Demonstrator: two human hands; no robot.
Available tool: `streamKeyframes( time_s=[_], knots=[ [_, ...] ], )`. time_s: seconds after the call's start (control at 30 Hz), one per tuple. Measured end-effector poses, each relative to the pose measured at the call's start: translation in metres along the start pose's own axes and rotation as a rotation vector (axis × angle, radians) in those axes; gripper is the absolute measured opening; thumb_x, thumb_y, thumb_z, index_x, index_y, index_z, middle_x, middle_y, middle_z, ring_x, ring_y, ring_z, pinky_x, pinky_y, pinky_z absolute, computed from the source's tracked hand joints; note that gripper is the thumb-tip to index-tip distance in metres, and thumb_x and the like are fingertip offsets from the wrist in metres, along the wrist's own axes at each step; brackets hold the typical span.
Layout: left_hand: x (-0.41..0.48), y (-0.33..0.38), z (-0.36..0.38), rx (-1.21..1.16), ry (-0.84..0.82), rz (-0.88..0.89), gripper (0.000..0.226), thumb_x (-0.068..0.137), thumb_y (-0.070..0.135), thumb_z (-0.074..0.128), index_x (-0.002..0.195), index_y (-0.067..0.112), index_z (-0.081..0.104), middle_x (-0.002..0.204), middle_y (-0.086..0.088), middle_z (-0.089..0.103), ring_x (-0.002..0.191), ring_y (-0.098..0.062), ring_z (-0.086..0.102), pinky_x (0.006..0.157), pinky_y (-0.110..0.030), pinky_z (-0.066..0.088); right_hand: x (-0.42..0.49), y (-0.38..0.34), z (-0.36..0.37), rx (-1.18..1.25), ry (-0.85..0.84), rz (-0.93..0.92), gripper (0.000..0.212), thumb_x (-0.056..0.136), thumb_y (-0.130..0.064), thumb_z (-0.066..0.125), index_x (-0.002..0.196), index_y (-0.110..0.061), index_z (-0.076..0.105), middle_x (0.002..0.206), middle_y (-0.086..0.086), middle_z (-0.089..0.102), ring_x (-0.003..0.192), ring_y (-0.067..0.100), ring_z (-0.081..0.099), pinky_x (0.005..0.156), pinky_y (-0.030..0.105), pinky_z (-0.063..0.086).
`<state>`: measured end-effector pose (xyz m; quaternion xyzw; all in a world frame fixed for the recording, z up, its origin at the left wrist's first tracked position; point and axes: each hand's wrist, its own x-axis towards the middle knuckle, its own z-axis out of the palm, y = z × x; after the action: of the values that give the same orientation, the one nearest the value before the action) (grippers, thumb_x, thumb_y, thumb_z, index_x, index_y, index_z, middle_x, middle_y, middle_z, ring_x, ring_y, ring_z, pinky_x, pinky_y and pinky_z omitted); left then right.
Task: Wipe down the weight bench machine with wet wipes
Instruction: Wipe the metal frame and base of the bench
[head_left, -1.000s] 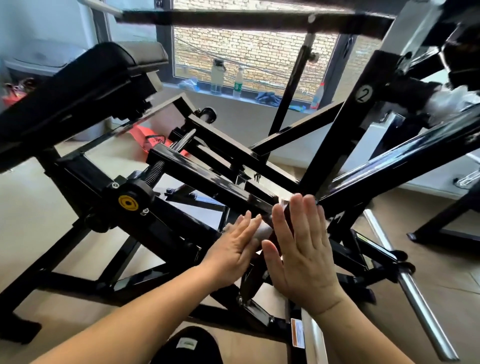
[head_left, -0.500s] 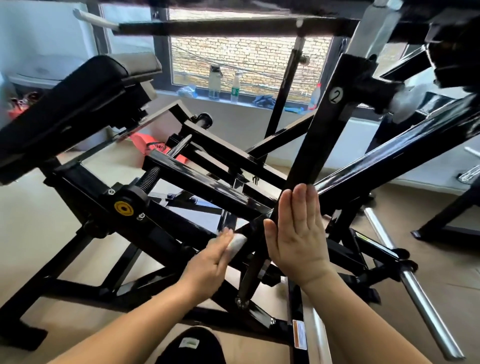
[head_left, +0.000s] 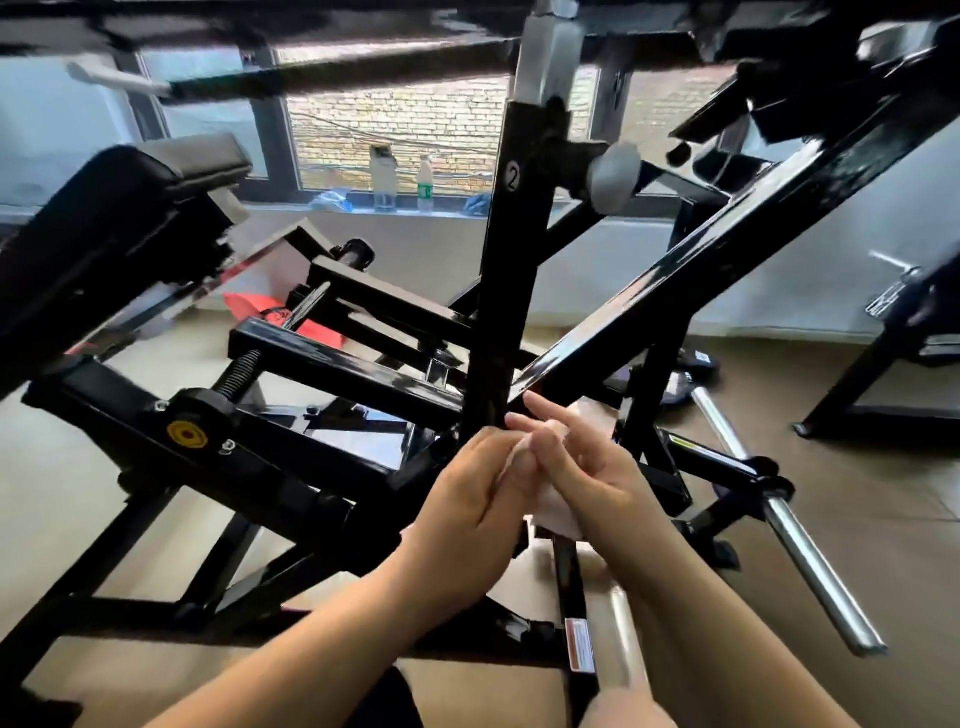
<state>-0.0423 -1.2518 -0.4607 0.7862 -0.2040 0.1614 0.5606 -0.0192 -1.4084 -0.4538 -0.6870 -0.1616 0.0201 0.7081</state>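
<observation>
Both hands meet in front of the black machine, just below the spot where its upright post marked with a 2 crosses a slanted beam. A white wipe is bunched between the hands. The left hand has its fingers curled round the upper part of it. The right hand pinches it from the other side, and two of its fingers stretch up toward the post. A loose corner of the wipe hangs below the right palm. Whether the wipe touches the frame itself cannot be told, since the hands cover that spot.

A padded bench slopes up at the left, with a yellow knob on the frame below it. A chrome bar sticks out low on the right. Two bottles stand on the windowsill behind, in front of a brick wall seen through the glass
</observation>
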Motion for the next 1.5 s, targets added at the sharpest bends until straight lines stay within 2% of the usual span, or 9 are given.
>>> streamKeyframes(
  time_s=[0.2,0.4,0.5,0.67,0.93,1.13,1.3,1.4,1.5],
  knots=[
    [0.007,0.003,0.003,0.111,0.144,-0.040,0.025,0.094,0.026,0.071,0.119,0.030,0.067,0.101,0.013,0.068,0.096,-0.009,0.069,0.079,-0.029,0.059,-0.001,-0.010,-0.019,-0.138,0.481,-0.074,0.030,0.107,-0.027,0.054,0.093,-0.012,0.075,0.073,0.007,0.070,0.065,0.005,0.064,0.062,0.021,0.051],
    [0.029,0.004,-0.017,0.509,0.335,0.169,0.067,0.092,0.031,0.066,0.153,0.015,0.042,0.147,0.004,0.047,0.139,-0.017,0.045,0.113,-0.035,0.041,0.049,-0.092,-0.053,-0.731,0.924,-0.778,0.031,0.110,-0.027,0.048,0.102,-0.008,0.072,0.068,-0.014,0.058,0.067,-0.004,0.057,0.062,0.010,0.036],
    [0.035,-0.003,-0.002,0.438,0.220,0.038,0.085,0.102,0.039,0.053,0.164,0.033,-0.005,0.168,0.007,0.019,0.156,-0.011,0.018,0.121,-0.045,0.034,0.098,-0.077,-0.042,-1.142,0.647,-0.889,0.028,0.107,-0.027,0.051,0.112,-0.012,0.074,0.100,0.004,0.077,0.089,0.023,0.072,0.080,0.035,0.055],
    [0.039,-0.012,0.011,0.479,0.191,-0.013,0.099,0.105,0.033,0.048,0.147,0.045,-0.041,0.167,0.017,-0.025,0.156,-0.006,-0.007,0.127,-0.039,0.022,0.120,0.005,-0.059,-1.794,0.001,-0.659,0.038,0.096,-0.037,0.057,0.116,-0.012,0.077,0.123,0.012,0.074,0.118,0.033,0.067,0.117,0.050,0.035],
    [0.044,-0.007,0.014,0.575,0.158,-0.033,0.108,0.105,0.032,0.049,0.134,0.044,-0.054,0.168,0.004,-0.028,0.157,-0.014,-0.017,0.129,-0.043,0.010,0.131,-0.030,-0.055,-1.875,0.189,-0.569,0.046,0.104,-0.034,0.036,0.132,-0.011,0.064,0.146,0.013,0.060,0.149,0.030,0.042,0.125,0.062,-0.002],
    [0.032,0.003,-0.005,0.602,0.068,-0.029,0.103,0.102,0.037,0.053,0.153,0.031,-0.037,0.166,0.014,-0.031,0.152,-0.007,-0.029,0.129,-0.039,-0.001,0.131,-0.025,-0.068,-1.709,-0.097,-0.992,0.031,0.080,-0.011,0.051,0.103,-0.012,0.071,0.096,0.007,0.069,0.091,0.034,0.068,0.081,0.043,0.057],
    [0.003,0.020,0.007,0.531,0.299,0.368,0.046,0.094,0.016,0.061,0.139,0.005,0.057,0.142,-0.004,0.051,0.133,-0.017,0.051,0.110,-0.028,0.043,0.130,-0.032,-0.089,-1.935,-0.166,-0.816,0.050,0.103,-0.039,0.037,0.111,-0.009,0.075,0.107,0.011,0.076,0.099,0.035,0.069,0.098,0.046,0.050],
    [0.018,0.010,0.029,0.463,0.047,0.213,0.046,0.097,0.014,0.053,0.143,0.013,0.056,0.151,0.005,0.049,0.140,-0.009,0.046,0.112,-0.028,0.041,0.137,-0.059,-0.095,-2.020,-0.011,-0.577,0.070,0.102,-0.053,0.020,0.104,-0.014,0.079,0.102,0.007,0.077,0.103,0.032,0.068,0.106,0.048,0.041],
    [0.043,-0.001,0.049,0.451,0.007,0.045,0.064,0.101,0.019,0.049,0.161,0.013,0.028,0.170,0.001,0.019,0.155,-0.002,0.008,0.126,-0.020,0.008,0.136,-0.067,-0.095,-2.019,0.061,-0.545,0.070,0.103,-0.050,0.018,0.106,-0.013,0.078,0.107,0.011,0.076,0.109,0.034,0.065,0.108,0.049,0.038]
  ],
)
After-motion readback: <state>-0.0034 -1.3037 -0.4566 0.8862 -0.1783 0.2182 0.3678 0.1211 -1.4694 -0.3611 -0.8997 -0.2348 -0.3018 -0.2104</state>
